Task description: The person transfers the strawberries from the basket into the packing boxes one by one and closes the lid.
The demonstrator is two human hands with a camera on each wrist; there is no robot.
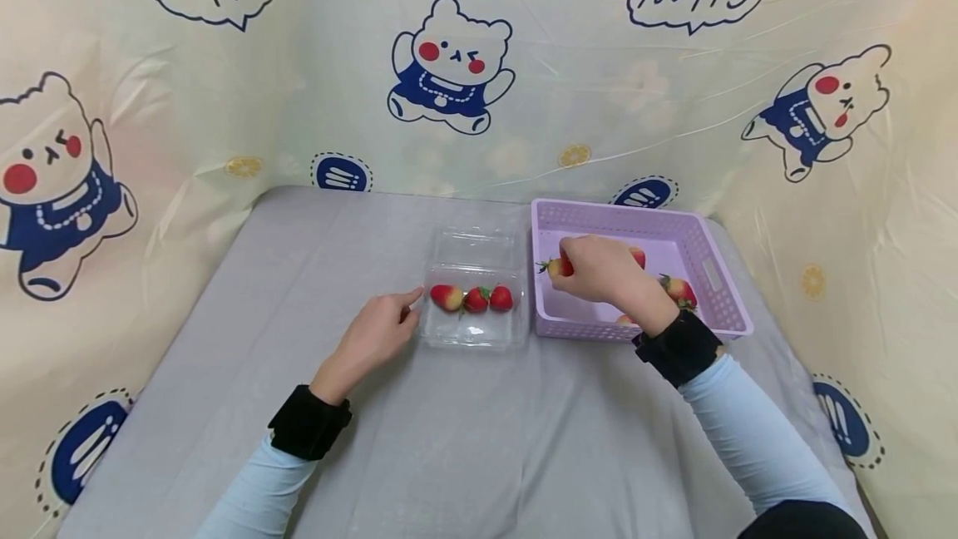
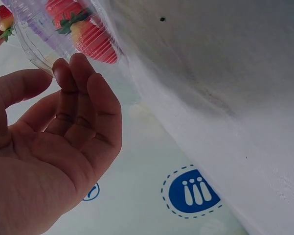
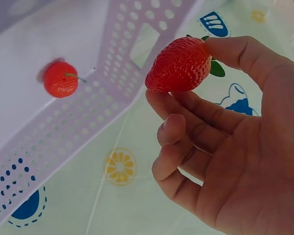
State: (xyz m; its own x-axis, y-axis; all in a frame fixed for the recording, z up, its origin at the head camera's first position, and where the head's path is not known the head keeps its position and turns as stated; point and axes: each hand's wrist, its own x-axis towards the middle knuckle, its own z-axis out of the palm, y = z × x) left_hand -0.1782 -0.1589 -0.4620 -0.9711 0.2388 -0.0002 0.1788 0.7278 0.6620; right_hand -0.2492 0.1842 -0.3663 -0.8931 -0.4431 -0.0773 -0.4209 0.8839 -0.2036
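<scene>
A clear plastic clamshell box (image 1: 475,331) lies open mid-table with three strawberries (image 1: 475,299) in its near half. My left hand (image 1: 377,331) rests beside its left edge, index finger touching the rim, other fingers loosely bent and holding nothing; the left wrist view shows the fingertips (image 2: 78,68) against the clear box (image 2: 34,46). My right hand (image 1: 602,273) hovers over the lilac basket (image 1: 718,273) and pinches a red strawberry (image 3: 178,64) between thumb and fingers, its tip (image 1: 557,267) poking out at the basket's left wall.
More strawberries (image 1: 677,289) lie in the basket, one seen in the right wrist view (image 3: 61,79). The table has a grey cloth (image 1: 464,439). A cartoon-bear printed curtain (image 1: 449,65) closes off the back and both sides.
</scene>
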